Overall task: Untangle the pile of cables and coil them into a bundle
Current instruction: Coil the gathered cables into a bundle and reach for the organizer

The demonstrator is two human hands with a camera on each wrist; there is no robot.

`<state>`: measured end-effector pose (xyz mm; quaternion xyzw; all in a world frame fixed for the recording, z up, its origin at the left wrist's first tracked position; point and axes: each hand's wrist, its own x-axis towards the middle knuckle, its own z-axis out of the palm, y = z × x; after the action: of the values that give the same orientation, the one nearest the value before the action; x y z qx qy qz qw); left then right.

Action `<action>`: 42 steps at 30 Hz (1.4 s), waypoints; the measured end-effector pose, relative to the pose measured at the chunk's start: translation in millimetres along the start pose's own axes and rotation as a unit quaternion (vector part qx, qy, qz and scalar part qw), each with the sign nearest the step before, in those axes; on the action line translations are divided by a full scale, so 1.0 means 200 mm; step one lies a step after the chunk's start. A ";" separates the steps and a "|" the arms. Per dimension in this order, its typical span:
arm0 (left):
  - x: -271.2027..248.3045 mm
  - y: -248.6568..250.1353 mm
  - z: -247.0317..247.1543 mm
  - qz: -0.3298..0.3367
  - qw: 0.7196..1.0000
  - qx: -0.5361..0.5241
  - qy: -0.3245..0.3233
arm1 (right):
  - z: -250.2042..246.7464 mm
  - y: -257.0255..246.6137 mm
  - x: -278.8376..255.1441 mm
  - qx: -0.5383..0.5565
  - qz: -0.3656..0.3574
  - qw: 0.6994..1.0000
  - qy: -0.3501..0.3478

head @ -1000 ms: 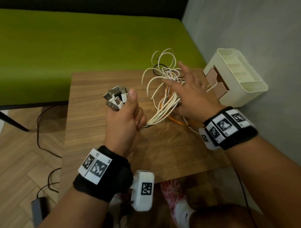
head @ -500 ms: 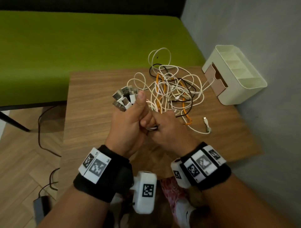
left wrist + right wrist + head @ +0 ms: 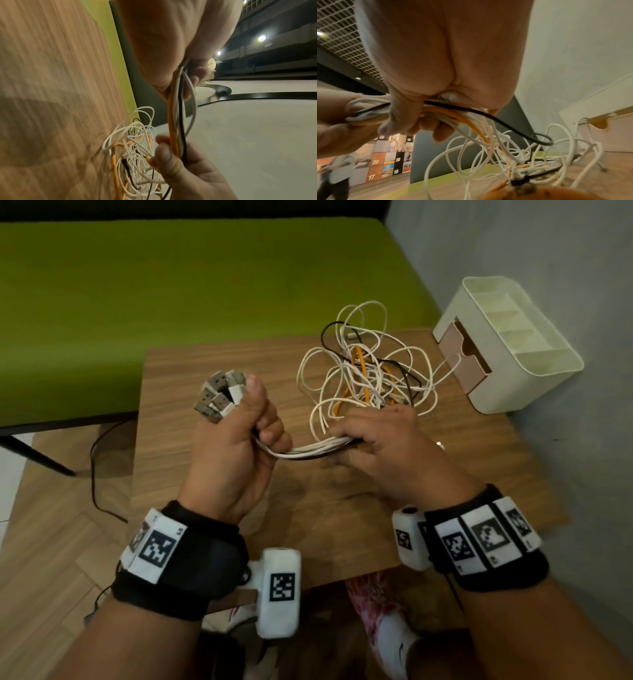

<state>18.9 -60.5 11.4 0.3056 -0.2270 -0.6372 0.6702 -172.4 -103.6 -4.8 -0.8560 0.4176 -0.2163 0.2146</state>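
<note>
Fingers of our left hand clamp the plug ends together; right hand grips the cables, combing toward the tangle at the bench's far edge.

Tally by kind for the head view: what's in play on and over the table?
Hands: 2, left hand and right hand, both gripping the cables
Cable tangle: 1 (white, orange and black strands, too knotted to count singly)
Organizer: 1
Table: 1
Total: 5

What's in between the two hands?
A short stretch of gathered cables, white, black and orange, runs from the left hand to the right hand. Head and left-wrist views show it.
</note>
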 end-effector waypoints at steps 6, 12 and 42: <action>0.01 0.00 -0.01 -0.009 0.999 0.046 0.026 | -0.14 0.05 -0.01 0.130 0.068 0.988 -0.050; 0.01 -0.03 0.01 -0.082 0.991 0.109 -0.004 | -0.20 0.05 -0.04 0.300 0.116 0.944 -0.068; 0.01 -0.16 0.08 -0.117 0.940 0.288 -0.142 | -0.19 -0.03 -0.04 0.191 -0.014 0.981 -0.011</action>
<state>-15.1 -64.5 -0.1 0.4167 -0.4562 -0.6551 0.4349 -193.3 -101.4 27.5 -0.8070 0.3545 -0.2860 0.3759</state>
